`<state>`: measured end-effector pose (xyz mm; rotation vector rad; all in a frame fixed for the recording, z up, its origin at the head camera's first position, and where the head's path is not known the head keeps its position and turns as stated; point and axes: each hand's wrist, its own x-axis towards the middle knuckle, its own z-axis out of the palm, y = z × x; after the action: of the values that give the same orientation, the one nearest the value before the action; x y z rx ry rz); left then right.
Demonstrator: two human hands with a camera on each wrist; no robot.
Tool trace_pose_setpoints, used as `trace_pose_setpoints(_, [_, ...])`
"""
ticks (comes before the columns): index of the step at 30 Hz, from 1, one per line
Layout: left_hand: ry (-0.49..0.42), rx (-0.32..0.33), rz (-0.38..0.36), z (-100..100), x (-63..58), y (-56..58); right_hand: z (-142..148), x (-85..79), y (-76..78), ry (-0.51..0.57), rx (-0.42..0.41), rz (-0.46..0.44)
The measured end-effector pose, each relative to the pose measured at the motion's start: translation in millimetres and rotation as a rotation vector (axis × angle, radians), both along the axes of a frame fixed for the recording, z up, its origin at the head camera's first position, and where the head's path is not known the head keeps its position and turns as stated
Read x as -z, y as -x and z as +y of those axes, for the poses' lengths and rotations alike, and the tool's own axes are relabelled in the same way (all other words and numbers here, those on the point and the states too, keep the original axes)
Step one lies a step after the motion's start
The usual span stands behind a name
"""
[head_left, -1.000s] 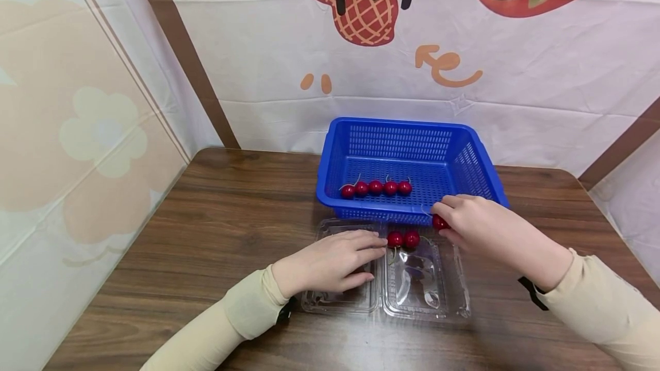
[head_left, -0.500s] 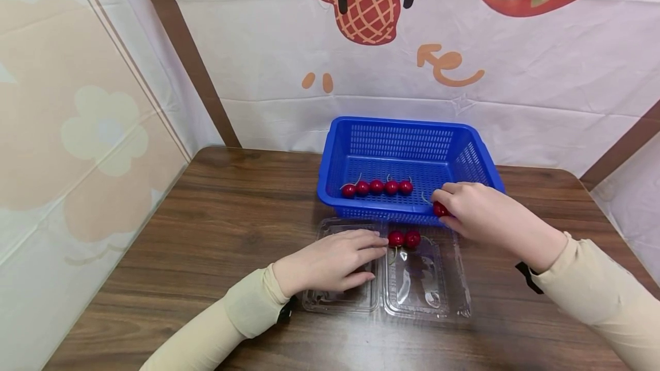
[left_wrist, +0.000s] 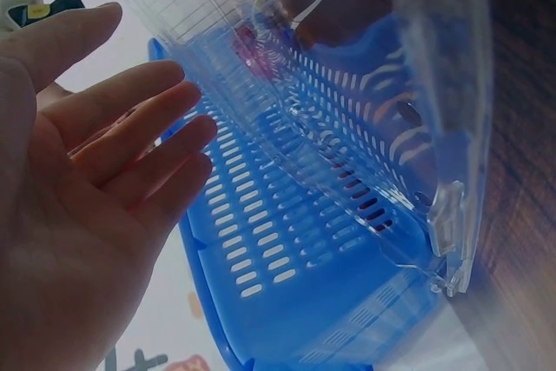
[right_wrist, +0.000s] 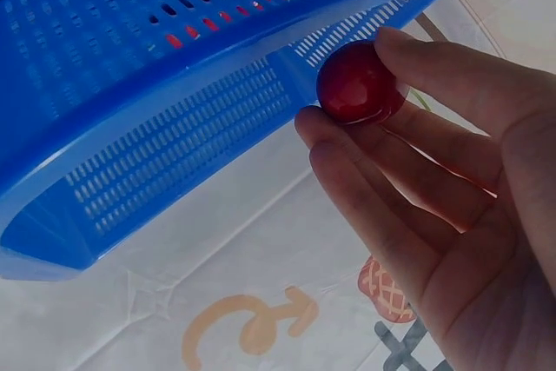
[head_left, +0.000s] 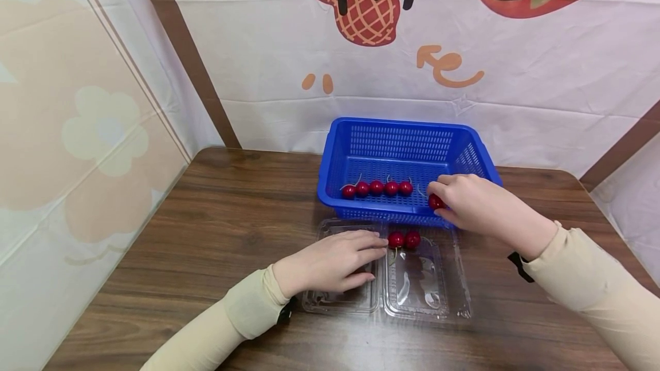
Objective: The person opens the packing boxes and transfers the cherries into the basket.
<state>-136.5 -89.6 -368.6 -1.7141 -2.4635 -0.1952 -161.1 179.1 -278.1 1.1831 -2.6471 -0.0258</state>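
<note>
Head view: the right hand (head_left: 471,205) pinches a cherry (head_left: 435,202) at the front rim of the blue basket (head_left: 402,142); five cherries (head_left: 376,188) line the basket floor. In front of the basket, the left hand (head_left: 332,259) covers part of a clear container (head_left: 415,303) holding two cherries (head_left: 396,240). Left wrist view: fingers extended, basket beyond. Right wrist view: cherry near the basket rim.

Brown wood-grain table (head_left: 232,216), blue basket (head_left: 399,141), clear plastic container (head_left: 417,291) near it.
</note>
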Motion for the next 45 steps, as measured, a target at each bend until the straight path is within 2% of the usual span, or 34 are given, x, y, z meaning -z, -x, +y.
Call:
trace_pose_setpoints(21, [0.003, 0.002, -0.001, -1.0, 0.2, 0.3, -9.2, -7.6, 26.0, -0.021, 0.008, -0.032])
trace_pose_setpoints(34, [0.001, 0.002, 0.007, -0.9, 0.5, 0.8, -9.3, -1.9, 48.1, -0.032, 0.061, -0.118])
trace_pose_setpoints(45, [0.008, -0.001, 0.007, -1.1, 0.1, 0.1, -2.9, 0.9, 60.6, -0.044, 0.077, -0.138])
